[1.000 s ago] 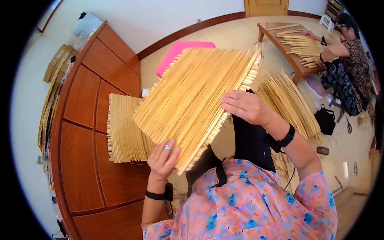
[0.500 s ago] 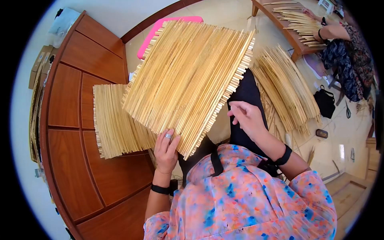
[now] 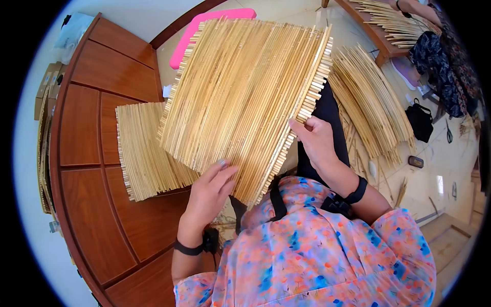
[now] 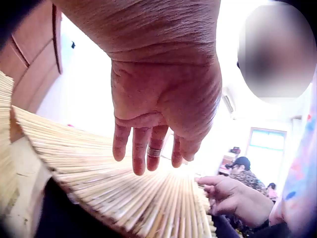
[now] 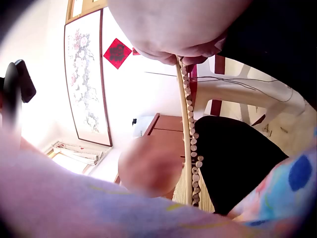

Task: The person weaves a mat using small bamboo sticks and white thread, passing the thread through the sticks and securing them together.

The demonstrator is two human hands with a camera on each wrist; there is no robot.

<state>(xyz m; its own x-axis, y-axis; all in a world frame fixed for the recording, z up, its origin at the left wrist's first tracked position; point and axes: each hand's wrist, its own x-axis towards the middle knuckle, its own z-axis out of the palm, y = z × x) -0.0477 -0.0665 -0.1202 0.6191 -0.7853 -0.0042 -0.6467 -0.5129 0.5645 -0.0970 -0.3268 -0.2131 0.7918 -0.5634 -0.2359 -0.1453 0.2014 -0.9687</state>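
Observation:
A mat of straw-coloured stalks [image 3: 240, 97], laid side by side, lies tilted across the lap in the head view. My right hand [image 3: 318, 140] pinches its right edge, thumb on top and fingers curled beneath. In the right wrist view, that hand [image 5: 178, 29] grips the mat's thin edge [image 5: 188, 124], where round cut stalk ends show in a row. My left hand [image 3: 207, 192] is over the mat's near left corner. The left wrist view shows its fingers [image 4: 140, 153] extended and slightly spread above the stalks, with a ring on one.
A second stalk mat [image 3: 146, 153] lies at the left, beside the reddish wooden cabinet [image 3: 82, 128]. A pink stool [image 3: 192, 38] is behind the mat. Loose stalks [image 3: 371, 102] lie to the right, near a black bag [image 3: 419, 122]. Another person sits by a wooden table [image 3: 381, 43].
My right hand let go of the mat's right edge, drew back, then took hold of it again lower down. My left hand has loosened from the near corner, its fingers now lifted and straighter.

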